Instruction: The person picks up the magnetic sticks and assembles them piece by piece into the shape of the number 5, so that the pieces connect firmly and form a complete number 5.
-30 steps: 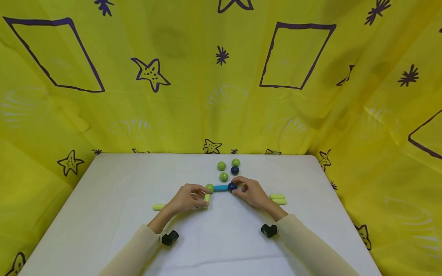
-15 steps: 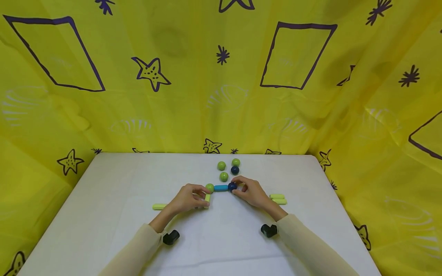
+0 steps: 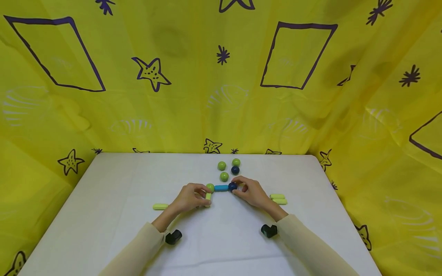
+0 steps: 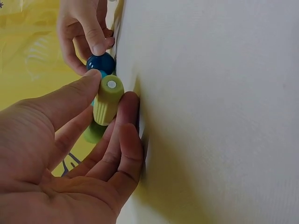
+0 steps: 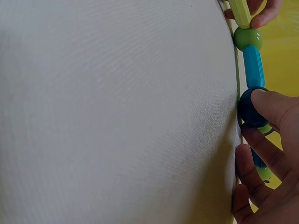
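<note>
White tabletop [image 3: 221, 237]: left hand [image 3: 188, 197] is pinching lime stick [image 4: 106, 106], right hand [image 3: 253, 193] navy ball [image 5: 249, 111]; stick's end disc [image 4: 111, 84] is showing left-wrist only.

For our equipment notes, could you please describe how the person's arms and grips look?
Both sleeves are long, plain and cream, with a small, blocky black device at each cuff. The left grip and right grip are ungloved.

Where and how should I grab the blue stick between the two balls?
Probably pinch the blue stick halfway along, coming from above, thumb on its near long side and a finger on the far one. Its ends meet the green ball and the dark blue ball, but those long sides look bare. Its flat faces should help stop slipping.
</note>
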Available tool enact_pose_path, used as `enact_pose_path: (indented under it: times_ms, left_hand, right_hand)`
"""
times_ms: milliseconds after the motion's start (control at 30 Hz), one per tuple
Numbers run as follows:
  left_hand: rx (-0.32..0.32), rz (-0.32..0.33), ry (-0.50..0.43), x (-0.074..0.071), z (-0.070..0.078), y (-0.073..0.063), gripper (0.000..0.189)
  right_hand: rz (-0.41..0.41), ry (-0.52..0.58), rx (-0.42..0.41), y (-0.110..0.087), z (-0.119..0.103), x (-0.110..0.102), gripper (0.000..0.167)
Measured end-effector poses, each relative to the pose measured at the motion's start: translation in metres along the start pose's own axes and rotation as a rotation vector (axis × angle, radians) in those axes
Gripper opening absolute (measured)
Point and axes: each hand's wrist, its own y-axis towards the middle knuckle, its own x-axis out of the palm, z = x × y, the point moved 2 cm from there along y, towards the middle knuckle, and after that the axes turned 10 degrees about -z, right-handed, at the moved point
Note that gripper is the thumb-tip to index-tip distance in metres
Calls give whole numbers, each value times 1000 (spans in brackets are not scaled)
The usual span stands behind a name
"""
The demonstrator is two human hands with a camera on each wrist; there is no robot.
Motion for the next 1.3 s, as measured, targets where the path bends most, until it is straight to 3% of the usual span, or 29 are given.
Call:
enact_pose_path:
  times_ms: [467, 767, 1033, 1300]
  left_hand:
    - [19, 44, 23, 5, 0, 2, 31]
    - [83, 97, 76, 10, 0, 3, 30]
    - [94, 142, 108, 16, 1, 4, 33]
    - [95, 147, 125, 17, 1, 3, 33]
  right_hand:
    - [9, -5, -7, 0, 0, 1, 33]
    - [16, -5, -1, 0, 1, 0, 32]
    - [17, 7, -6, -2, 0, -1, 32]
    - [16, 11, -19, -2, -1, 0, 32]
